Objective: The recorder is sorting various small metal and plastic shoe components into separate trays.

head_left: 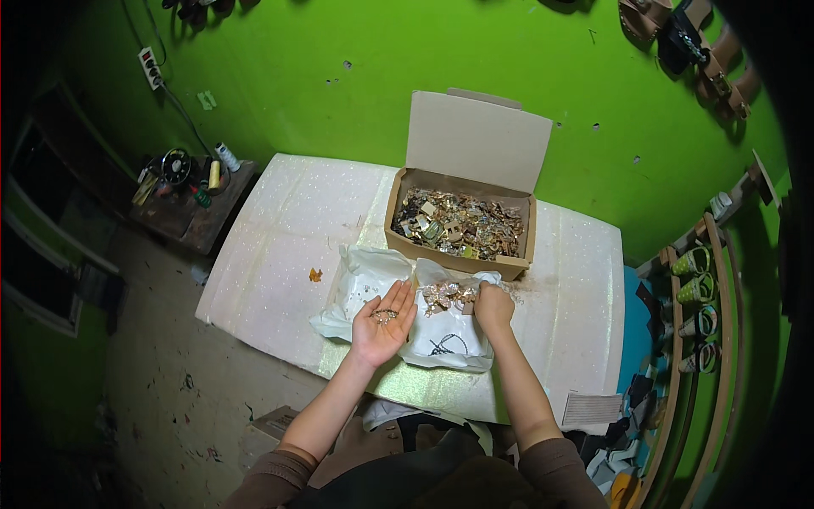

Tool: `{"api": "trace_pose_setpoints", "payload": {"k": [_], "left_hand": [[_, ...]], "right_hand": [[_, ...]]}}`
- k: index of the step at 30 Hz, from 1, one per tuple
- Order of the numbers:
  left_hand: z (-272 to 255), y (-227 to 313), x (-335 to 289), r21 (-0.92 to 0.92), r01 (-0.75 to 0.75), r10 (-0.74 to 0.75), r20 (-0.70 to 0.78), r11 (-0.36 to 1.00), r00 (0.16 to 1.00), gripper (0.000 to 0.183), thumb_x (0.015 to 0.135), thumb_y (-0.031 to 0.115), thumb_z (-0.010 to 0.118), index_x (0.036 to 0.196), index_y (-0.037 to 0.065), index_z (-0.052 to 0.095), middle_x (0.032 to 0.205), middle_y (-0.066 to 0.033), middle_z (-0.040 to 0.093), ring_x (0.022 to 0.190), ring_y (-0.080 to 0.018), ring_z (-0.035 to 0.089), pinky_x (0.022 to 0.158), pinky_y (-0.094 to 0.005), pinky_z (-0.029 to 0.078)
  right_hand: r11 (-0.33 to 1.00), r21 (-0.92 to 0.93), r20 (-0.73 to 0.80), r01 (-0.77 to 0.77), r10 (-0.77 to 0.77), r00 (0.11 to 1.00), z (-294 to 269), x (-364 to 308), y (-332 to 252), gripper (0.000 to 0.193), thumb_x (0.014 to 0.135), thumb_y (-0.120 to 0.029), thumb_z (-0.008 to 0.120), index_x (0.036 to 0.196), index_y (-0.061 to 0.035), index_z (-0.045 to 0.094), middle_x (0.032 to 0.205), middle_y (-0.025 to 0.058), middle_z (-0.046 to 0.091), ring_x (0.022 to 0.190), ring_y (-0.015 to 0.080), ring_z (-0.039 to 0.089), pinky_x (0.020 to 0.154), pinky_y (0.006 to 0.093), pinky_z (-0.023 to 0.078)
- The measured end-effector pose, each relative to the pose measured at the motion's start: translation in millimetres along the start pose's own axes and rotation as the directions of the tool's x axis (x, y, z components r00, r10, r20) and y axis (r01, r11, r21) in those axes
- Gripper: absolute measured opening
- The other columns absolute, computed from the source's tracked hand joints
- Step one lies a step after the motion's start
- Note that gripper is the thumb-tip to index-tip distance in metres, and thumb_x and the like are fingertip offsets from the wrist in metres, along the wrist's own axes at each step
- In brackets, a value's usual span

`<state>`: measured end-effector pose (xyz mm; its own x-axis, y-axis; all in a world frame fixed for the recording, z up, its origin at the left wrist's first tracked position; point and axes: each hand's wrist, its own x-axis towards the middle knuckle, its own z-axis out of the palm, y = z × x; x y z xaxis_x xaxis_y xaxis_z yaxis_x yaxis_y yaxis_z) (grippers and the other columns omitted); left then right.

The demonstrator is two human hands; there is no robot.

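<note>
My left hand (383, 329) lies palm up with its fingers stretched out, over the left paper-lined tray (331, 319). Small metallic ornaments (384, 316) rest loose on its palm. My right hand (493, 307) is closed, knuckles up, at the right side of the second paper-lined tray (469, 357); what its fingers hold is hidden. Beside it, in that tray, sits a cluster of rose-gold ornaments (448, 297). A dark beaded string (448, 345) curls lower down in the same tray.
An open cardboard box (398, 240) full of mixed metal ornaments stands behind the trays on the glittery white table (271, 237). An orange-brown piece (315, 275) lies left. A small side table (178, 222) holds thread spools. Sandals hang on a rack (722, 356) at right.
</note>
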<state>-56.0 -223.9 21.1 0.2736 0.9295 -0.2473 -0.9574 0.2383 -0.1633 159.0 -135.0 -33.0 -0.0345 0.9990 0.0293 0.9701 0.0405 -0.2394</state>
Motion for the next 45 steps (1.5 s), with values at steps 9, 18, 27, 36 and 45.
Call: {"api": "trace_pose_setpoints", "payload": {"k": [9,18,27,36,45], "left_hand": [[-18,-21,-4,0.043,-0.058,0.058,-0.002,0.997,0.998,0.043,0.089,0.022,0.029,0.127,0.003,0.034,0.132,-0.0103,0.035,0.122,-0.0226,0.034,0.098,-0.0366,0.031],[-21,-35,2,0.092,-0.055,0.050,0.056,0.994,0.997,0.043,0.089,0.021,0.029,0.129,0.005,0.030,0.135,-0.0105,0.031,0.119,-0.0202,0.036,0.097,-0.0314,0.029],[-26,-29,3,0.030,-0.085,0.085,-0.002,0.996,0.996,0.040,0.089,0.020,0.032,0.125,0.006,0.038,0.130,-0.0060,0.039,0.121,-0.0195,0.036,0.098,-0.0367,0.032],[-33,-11,-4,-0.029,-0.161,0.162,0.019,0.987,0.987,0.040,0.088,0.019,0.034,0.125,0.006,0.037,0.130,-0.0062,0.039,0.123,-0.0185,0.033,0.100,-0.0380,0.030],[-28,-8,-12,-0.049,-0.175,0.177,0.029,0.983,0.984,0.039,0.087,0.017,0.035,0.125,0.005,0.038,0.129,-0.0064,0.041,0.122,-0.0188,0.034,0.101,-0.0386,0.029]], "right_hand": [[0.755,0.441,-0.172,0.486,-0.461,0.871,-55,-41,-46,0.013,0.076,-0.017,0.057,0.084,-0.0072,0.060,0.082,0.0091,0.058,0.074,0.0256,0.059,0.063,0.0350,0.047],[0.601,0.417,-0.171,0.682,-0.685,0.708,-57,-48,-61,0.011,0.070,-0.017,0.059,0.076,-0.0081,0.059,0.079,0.0072,0.054,0.073,0.0250,0.057,0.062,0.0340,0.047],[0.604,0.598,-0.066,0.527,-0.618,0.783,-92,-41,-44,0.014,0.074,-0.016,0.060,0.081,-0.0051,0.060,0.080,0.0085,0.056,0.074,0.0246,0.056,0.063,0.0317,0.046],[0.785,0.467,0.307,0.406,-0.575,0.759,-17,-47,7,0.016,0.074,-0.021,0.057,0.079,-0.0064,0.062,0.082,0.0108,0.058,0.077,0.0274,0.056,0.068,0.0354,0.045],[0.796,0.249,0.406,0.551,-0.603,0.687,1,-46,1,0.039,0.067,-0.026,0.065,0.101,-0.0074,0.055,0.094,0.0113,0.052,0.092,0.0283,0.052,0.076,0.0369,0.045]]}}
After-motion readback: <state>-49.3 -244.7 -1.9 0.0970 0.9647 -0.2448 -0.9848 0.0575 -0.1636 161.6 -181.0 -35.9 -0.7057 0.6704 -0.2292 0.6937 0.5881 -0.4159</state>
